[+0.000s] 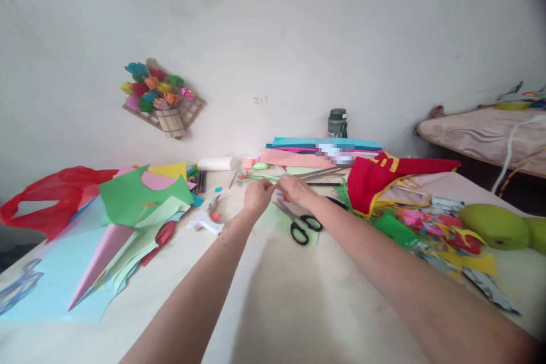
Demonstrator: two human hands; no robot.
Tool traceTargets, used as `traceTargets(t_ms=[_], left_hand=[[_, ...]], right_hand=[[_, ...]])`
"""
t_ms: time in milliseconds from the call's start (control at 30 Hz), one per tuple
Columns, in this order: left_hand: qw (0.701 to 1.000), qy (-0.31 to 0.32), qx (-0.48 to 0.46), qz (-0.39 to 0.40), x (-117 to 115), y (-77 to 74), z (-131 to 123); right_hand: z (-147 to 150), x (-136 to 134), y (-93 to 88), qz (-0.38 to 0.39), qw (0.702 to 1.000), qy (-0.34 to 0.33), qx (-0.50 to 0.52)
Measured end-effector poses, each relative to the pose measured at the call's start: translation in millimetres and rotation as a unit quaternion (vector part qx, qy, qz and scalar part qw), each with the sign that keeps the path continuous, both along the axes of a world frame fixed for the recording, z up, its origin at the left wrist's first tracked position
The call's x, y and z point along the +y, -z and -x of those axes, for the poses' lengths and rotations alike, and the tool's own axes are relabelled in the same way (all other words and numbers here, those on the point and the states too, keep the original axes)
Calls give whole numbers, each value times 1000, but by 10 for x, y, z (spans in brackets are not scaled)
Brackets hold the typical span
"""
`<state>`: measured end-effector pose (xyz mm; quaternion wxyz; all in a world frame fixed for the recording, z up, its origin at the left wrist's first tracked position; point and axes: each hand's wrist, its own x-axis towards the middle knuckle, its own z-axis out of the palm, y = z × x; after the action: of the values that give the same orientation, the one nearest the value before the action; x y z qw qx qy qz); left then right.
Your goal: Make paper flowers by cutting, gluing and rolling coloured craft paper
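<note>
We see both hands together at the centre of the frame, the left hand point(257, 195) and the right hand point(297, 190) meeting at the fingertips above the table point(277, 307). The fingers look bent as if pinching, but whatever may lie between them is too small and blurred for us to name, so we cannot tell whether either hand is clamped on something. Just below the right hand, slightly right of centre, lie scissors point(297, 219) with black handles, partly over a pale green sheet point(275, 223). We judge the scissors to be stiff and fairly light, with smooth handles; we would take hold by the loops, which face the lower right, and keep clear of the blades, which point toward the hands. The sheet should be feather-light and easily creased, so we would lift it gently by an edge. Left of centre, near the left forearm, a white glue gun point(205, 222) rests on the table; it is probably rigid, best gripped by its body, away from the nozzle.
</note>
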<state>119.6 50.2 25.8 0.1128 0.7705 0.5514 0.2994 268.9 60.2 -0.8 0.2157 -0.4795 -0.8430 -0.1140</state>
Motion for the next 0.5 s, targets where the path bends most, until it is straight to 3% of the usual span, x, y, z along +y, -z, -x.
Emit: traceTargets(t_ms=[133,233,300,367,500], left_hand=[[984,-9,-169,54,117,64,92],[942,-42,-328,60,144,12,243],[892,-75,-442,59,123,-92,380],[824,-96,-555,58,79,-230,529],[727,-124,-675,24,-9,-473,792]], right_hand=[[-6,-2,-16,-11,1000,-19,10],[-82,-34,-50,-14,1000,10,27],[-161,-60,-72,-11,998,48,41],[-233,-88,-96,-9,995,84,56],[-281,-147,-162,-3,991,110,81]])
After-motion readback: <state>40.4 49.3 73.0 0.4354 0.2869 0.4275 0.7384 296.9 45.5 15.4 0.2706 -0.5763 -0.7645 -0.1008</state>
